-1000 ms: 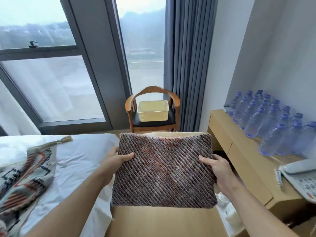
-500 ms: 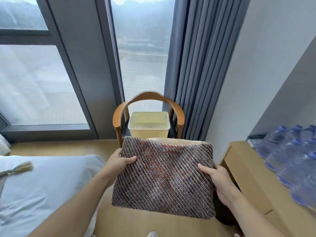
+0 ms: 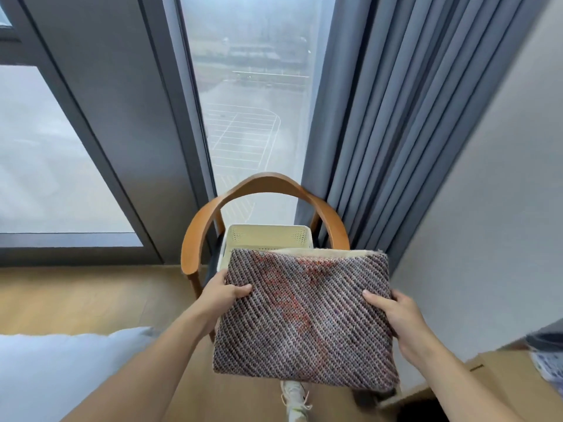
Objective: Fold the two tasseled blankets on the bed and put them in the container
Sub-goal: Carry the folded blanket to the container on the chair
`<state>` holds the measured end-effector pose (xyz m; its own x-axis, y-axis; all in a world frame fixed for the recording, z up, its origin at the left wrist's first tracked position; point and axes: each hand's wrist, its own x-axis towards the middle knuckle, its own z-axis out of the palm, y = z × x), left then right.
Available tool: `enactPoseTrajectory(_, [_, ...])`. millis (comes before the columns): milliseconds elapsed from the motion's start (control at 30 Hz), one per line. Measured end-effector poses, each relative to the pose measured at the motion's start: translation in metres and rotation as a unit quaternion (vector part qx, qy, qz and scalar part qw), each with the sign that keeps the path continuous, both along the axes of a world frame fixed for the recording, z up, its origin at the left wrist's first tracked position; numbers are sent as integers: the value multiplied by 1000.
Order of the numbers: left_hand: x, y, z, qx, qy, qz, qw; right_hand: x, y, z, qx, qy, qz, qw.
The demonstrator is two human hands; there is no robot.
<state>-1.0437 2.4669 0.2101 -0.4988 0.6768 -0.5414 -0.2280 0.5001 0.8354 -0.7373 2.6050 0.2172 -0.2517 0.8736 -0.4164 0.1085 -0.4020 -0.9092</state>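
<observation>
A folded blanket (image 3: 304,318), woven in dark diagonal stripes with a faded red patch, is held flat in front of me. My left hand (image 3: 224,292) grips its left edge and my right hand (image 3: 396,315) grips its right edge, thumbs on top. Just beyond its far edge sits the cream perforated basket (image 3: 268,237) on a wooden armchair (image 3: 265,190); the blanket covers the basket's near part. The other blanket is out of view.
A corner of the white bed (image 3: 61,367) lies at the lower left. The wooden desk (image 3: 493,379) edge is at the lower right. Grey curtains (image 3: 380,117) and a tall window (image 3: 249,102) stand behind the chair. My shoe (image 3: 294,397) shows on the wood floor below the blanket.
I have moved closer to the chair with the folded blanket held in both hands. The basket now lies partly behind the blanket's far edge, and the bed's other blanket and the bottles have left view.
</observation>
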Motion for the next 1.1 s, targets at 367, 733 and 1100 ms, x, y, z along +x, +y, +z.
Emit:
enactPoseTrajectory(367, [-106, 149, -21, -35, 9, 47, 998, -128, 182, -45, -68, -11, 33, 997])
enactPoseTrajectory(733, [-159, 251, -109, -115, -91, -16, 989, -171, 250, -73, -95, -135, -50, 985])
enactPoseTrajectory(1100, [-248, 290, -191, -234, -14, 9, 972, -271, 278, -171, -172, -212, -52, 961])
